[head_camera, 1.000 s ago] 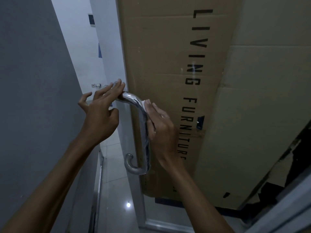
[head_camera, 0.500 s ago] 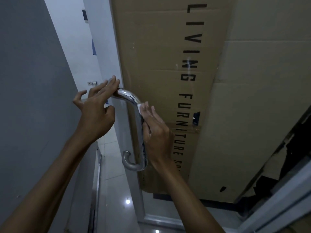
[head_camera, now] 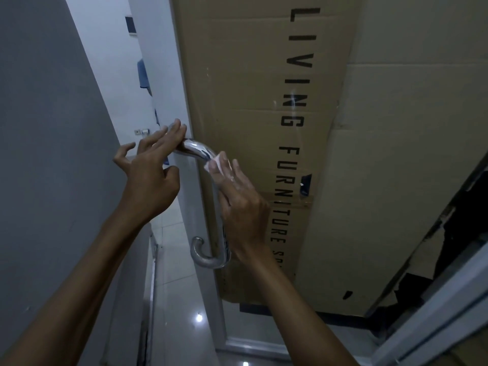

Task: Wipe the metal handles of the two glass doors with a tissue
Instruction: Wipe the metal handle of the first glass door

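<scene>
A curved chrome handle (head_camera: pixel 196 149) is fixed to the glass door (head_camera: pixel 200 273) and runs down to a hooked lower end (head_camera: pixel 204 256). My left hand (head_camera: pixel 150 178) rests its straight fingertips on the handle's top end by the door edge, thumb spread. My right hand (head_camera: pixel 237 199) presses a white tissue (head_camera: pixel 214 164) against the handle's upper bend, fingers laid along the bar. The middle of the bar is hidden behind this hand. No second door handle is in view.
A large cardboard box (head_camera: pixel 264 128) printed LIVING FURNITURE stands behind the glass. A grey wall (head_camera: pixel 47 154) rises on the left. Shiny floor tiles (head_camera: pixel 174 299) show through the gap. A white frame (head_camera: pixel 435 313) crosses the lower right.
My right hand with the tissue has slid up the bar toward the upper bend. My left hand stays on the top end.
</scene>
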`<state>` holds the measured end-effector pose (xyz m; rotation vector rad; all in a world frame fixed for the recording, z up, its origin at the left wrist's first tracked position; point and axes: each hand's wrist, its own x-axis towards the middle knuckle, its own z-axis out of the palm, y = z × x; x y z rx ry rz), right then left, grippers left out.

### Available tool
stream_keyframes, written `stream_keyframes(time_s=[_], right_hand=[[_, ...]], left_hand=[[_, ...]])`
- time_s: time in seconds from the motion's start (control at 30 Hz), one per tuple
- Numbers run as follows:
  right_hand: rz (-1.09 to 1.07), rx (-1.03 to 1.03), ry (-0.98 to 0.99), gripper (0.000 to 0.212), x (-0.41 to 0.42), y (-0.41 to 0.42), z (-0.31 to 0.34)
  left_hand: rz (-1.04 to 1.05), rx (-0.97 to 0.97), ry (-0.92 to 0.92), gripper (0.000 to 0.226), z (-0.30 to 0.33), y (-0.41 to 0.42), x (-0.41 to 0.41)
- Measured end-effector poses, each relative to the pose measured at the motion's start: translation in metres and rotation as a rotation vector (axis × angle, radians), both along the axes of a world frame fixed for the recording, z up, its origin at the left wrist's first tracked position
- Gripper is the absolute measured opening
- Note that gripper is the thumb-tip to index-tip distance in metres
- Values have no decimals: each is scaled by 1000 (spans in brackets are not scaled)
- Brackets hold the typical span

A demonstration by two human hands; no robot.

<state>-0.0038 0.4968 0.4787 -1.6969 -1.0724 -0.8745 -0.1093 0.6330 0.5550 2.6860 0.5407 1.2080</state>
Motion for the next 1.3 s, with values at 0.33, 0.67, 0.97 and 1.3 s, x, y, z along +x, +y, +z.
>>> stream_keyframes(time_s=[0.33, 0.67, 0.97, 1.3], right_hand=[[-30, -22, -36, 39, 2, 1, 3], [-11, -32, -41, 37, 1, 1, 10], [52, -22, -33, 37, 8, -3, 3], [125, 70, 67, 42, 17, -10, -10]], left_hand=[[-5, 2, -15, 86, 0, 0, 2], [-8, -12, -34, 84, -3, 0, 3], [-16, -56, -88, 72, 2, -9, 1], [156, -45, -187, 42, 4, -20, 15]])
